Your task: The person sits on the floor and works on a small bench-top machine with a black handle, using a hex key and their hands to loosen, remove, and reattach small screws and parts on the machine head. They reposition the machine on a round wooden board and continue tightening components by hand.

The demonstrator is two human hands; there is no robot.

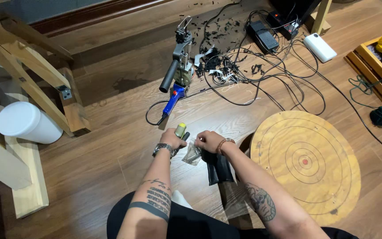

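Our left hand (172, 138) is closed in a fist around a yellow-handled screwdriver (181, 131), its handle sticking up out of the grip. Our right hand (208, 140) sits just beside it, fingers curled and pinching a small clear plastic bag (192, 155) that hangs between the two hands — what is inside we cannot tell. A black pouch (218, 167) lies on the wooden floor (111, 146) directly under the right wrist. Further off, toward the floor's far edge, rests a blue-handled tufting gun (177, 73) among tangled black cables (261, 75); a round plywood disc (306, 166) lies to the right.
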